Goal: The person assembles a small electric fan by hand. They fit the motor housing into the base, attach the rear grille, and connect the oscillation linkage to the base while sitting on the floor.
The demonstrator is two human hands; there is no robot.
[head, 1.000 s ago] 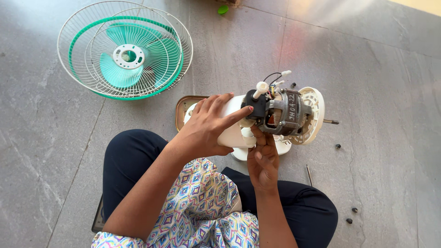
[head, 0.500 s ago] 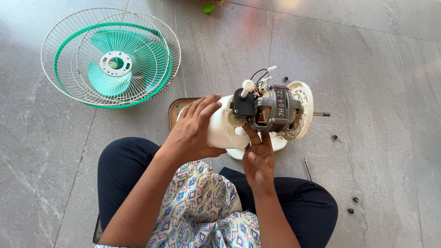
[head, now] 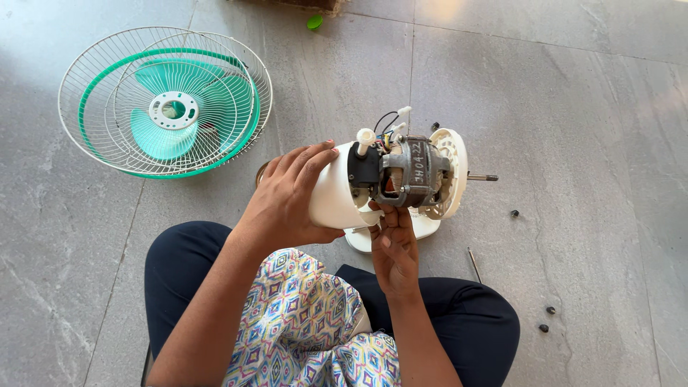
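Since a second ago, my left hand [head: 287, 197] has slid the white rear cover [head: 331, 197] back off the bare motor [head: 410, 173], fingers wrapped around it; my right hand [head: 393, 247] pinches beneath. Fan guard [head: 165, 100] lies near the floor's far-left corner.

Grey stone-tiled floor [head: 573, 93], thin grout lines, soft daylight sheen.
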